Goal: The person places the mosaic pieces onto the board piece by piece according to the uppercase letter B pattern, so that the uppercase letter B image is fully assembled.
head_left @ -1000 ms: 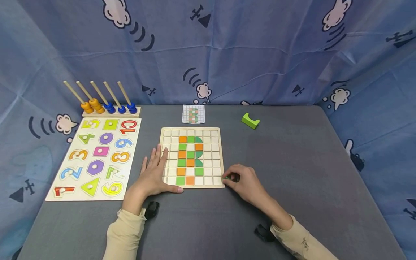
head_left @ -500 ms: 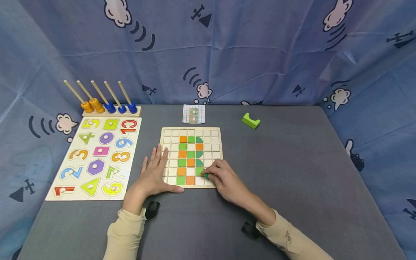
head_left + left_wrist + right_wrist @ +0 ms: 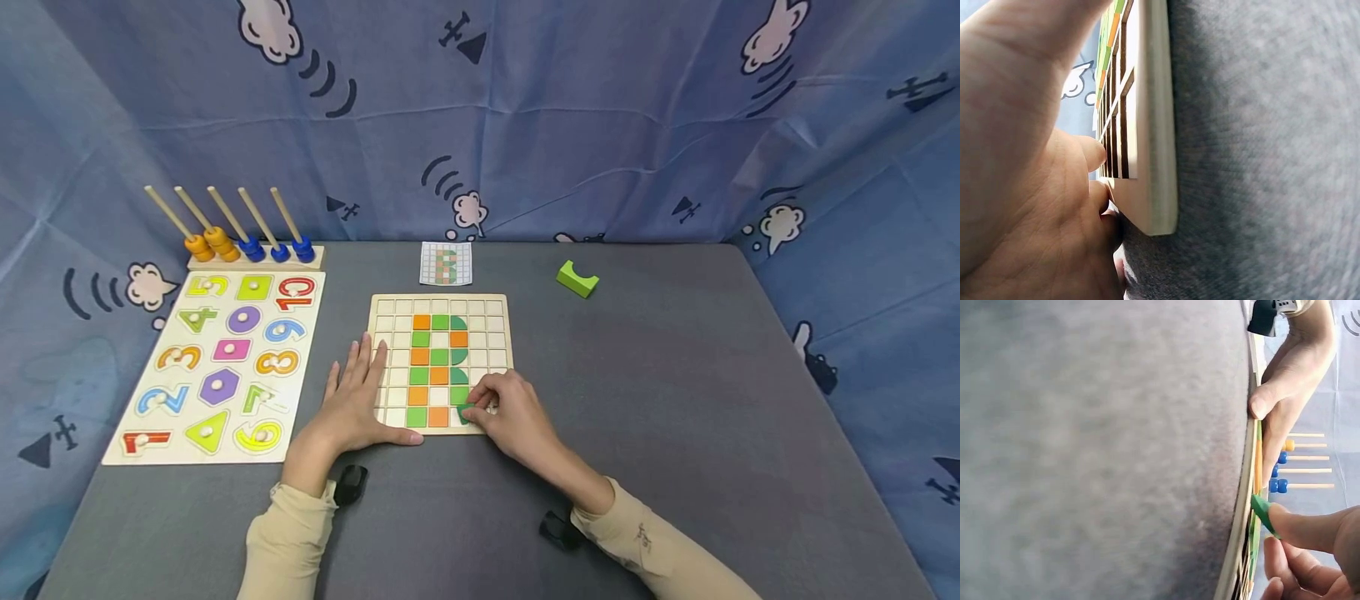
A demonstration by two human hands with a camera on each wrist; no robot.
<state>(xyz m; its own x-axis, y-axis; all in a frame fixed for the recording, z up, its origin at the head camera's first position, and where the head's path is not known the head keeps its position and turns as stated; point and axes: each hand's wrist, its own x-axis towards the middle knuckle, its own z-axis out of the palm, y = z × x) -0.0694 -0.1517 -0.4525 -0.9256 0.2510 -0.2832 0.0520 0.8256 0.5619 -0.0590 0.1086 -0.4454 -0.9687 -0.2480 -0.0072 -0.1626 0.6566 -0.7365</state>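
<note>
My right hand (image 3: 517,417) pinches a dark green tile (image 3: 465,413) between thumb and forefinger, over the bottom row of a wooden grid board (image 3: 438,297). In the right wrist view the tile (image 3: 1264,514) stands tilted, one edge right at the board. Orange, light green and dark green tiles (image 3: 439,357) sit in the grid in a letter-like pattern. With fingers spread, my left hand (image 3: 348,412) rests on the board's left side, thumb along the front edge. The left wrist view shows that palm (image 3: 1035,212) beside the board's corner (image 3: 1159,212).
A printed pattern card (image 3: 446,263) lies behind the board. To the left are a number-and-shape puzzle (image 3: 240,321) and a bead-and-peg counter (image 3: 258,265). A light green arched block (image 3: 577,280) sits at the back right. A blue patterned curtain (image 3: 637,125) hangs behind the table.
My right hand has moved left from the board's right edge to its bottom row, carrying the dark green tile. My left hand has stayed in place.
</note>
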